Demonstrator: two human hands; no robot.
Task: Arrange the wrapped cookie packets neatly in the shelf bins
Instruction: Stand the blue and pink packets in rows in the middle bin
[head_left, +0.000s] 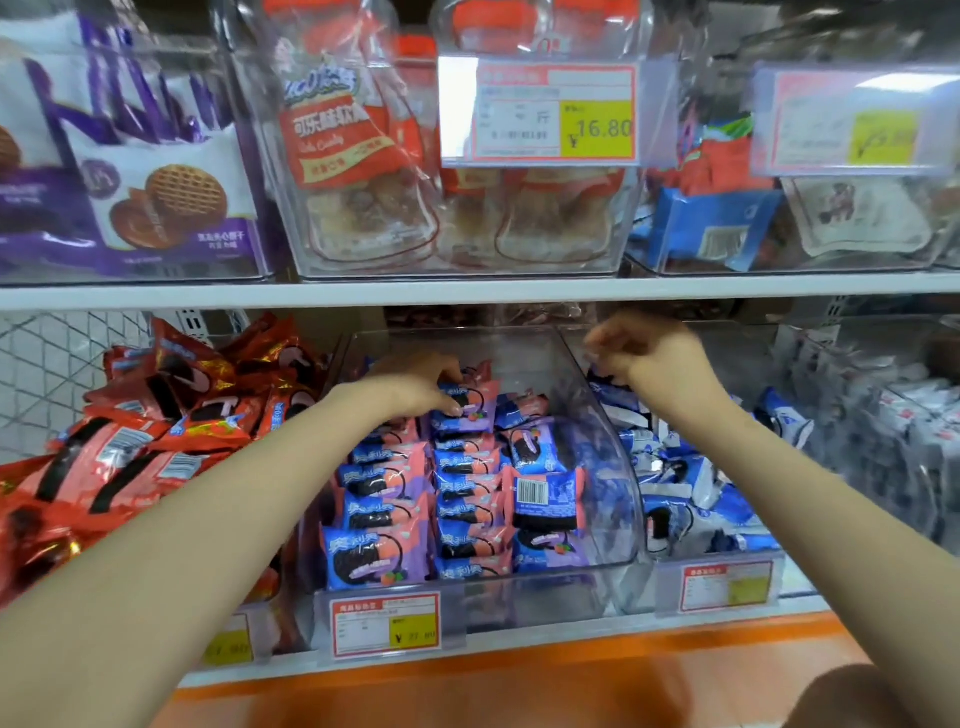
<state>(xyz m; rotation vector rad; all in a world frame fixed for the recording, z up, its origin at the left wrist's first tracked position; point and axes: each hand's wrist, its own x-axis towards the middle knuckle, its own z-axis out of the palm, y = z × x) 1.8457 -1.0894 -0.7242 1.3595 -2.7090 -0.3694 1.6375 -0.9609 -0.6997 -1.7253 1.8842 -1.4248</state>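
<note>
A clear middle bin (597, 415) on the lower shelf holds rows of pink-and-blue wrapped cookie packets (467, 493). My left hand (415, 387) reaches into the back of this bin, its fingers and thumb pinching a pink-and-blue packet (470, 405) at the rear of the middle row. My right hand (644, 348) hovers above the bin's right wall with loosely curled fingers and nothing visible in it. It is blurred. One packet (545, 499) in the right row lies barcode side up.
A heap of red packets (156, 436) fills the left bin. Blue-and-white packets (691, 488) sit in the right bin. Price tags (387, 626) hang on the bin fronts. The upper shelf (467, 293) carries bins of snacks close above my hands.
</note>
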